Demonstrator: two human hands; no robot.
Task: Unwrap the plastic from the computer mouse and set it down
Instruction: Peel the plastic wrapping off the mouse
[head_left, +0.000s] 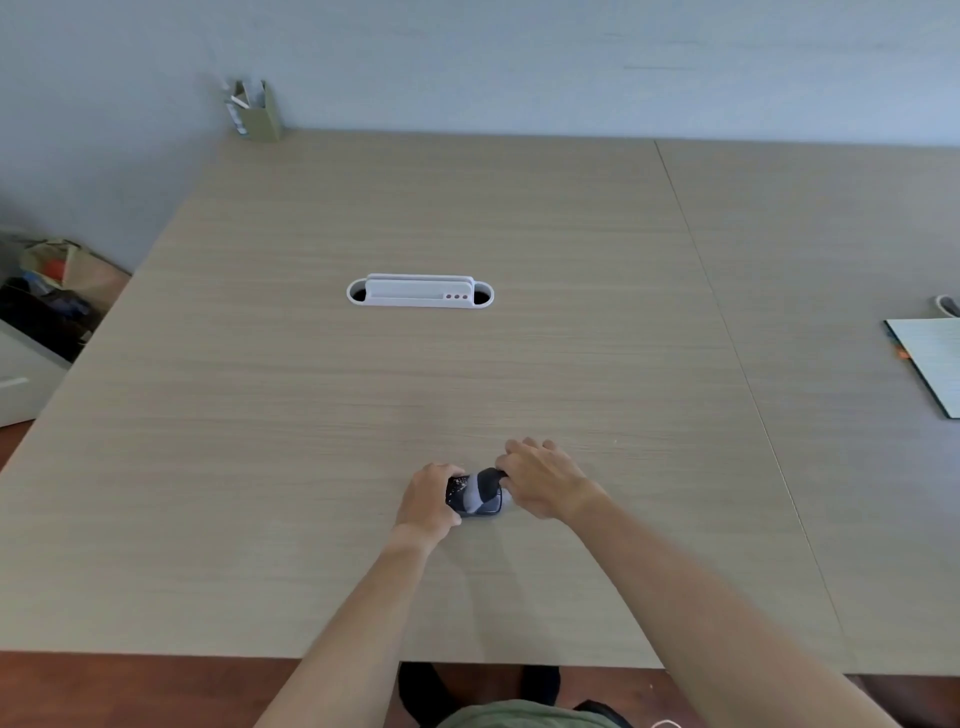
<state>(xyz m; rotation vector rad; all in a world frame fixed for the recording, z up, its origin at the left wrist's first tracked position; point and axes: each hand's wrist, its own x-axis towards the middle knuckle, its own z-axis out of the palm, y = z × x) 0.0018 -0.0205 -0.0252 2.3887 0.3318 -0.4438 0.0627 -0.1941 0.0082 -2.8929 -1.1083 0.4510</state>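
A dark computer mouse (475, 493) covered in clear, shiny plastic lies on the light wooden table (467, 364), near its front edge. My left hand (428, 501) grips the mouse's left end. My right hand (540, 480) holds its right end, fingers curled over the top. Only the middle of the mouse shows between my hands; pale glare from the plastic crosses it.
A white cable port (420, 292) is set in the table's middle. A pen holder (258, 111) stands at the back left corner. A notebook (930, 364) lies at the right edge. A box of clutter (49, 296) sits on the floor at left.
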